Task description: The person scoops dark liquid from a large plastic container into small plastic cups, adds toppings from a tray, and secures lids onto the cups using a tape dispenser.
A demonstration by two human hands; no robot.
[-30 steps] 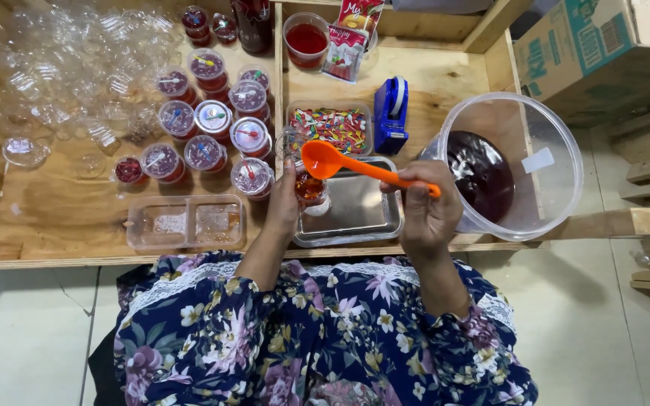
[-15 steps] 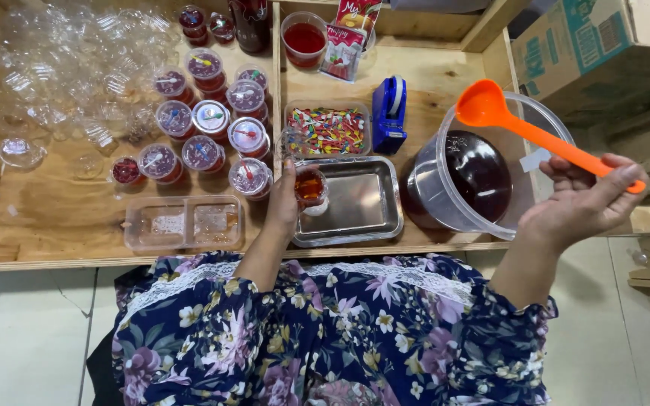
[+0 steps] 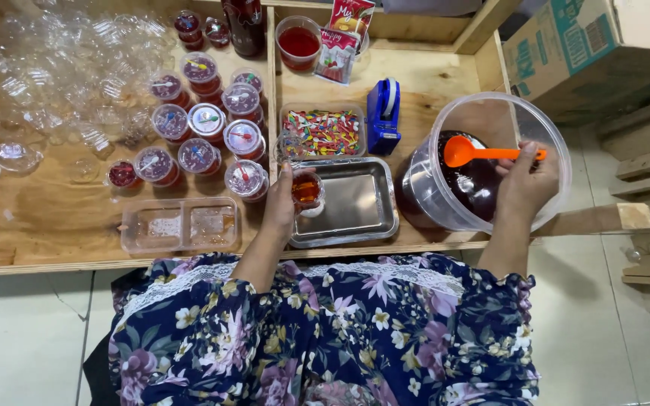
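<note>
1. Your left hand (image 3: pixel 280 204) has its grip closed around a small clear plastic cup (image 3: pixel 308 191) of red liquid, held upright over the near-left corner of the shiny rectangular steel tray (image 3: pixel 355 207).
2. Your right hand (image 3: pixel 524 184) grasps the orange plastic ladle (image 3: pixel 483 153); its long axis lies left-right, bowl pointing left, inside the round clear tub (image 3: pixel 490 162) of dark liquid.
3. Farther off, lidded filled cups (image 3: pixel 205 128) crowd the raw plywood table (image 3: pixel 62 225).

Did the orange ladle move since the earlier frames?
Yes. The orange ladle went from over the metal tray rightward, now inside the clear tub.
</note>
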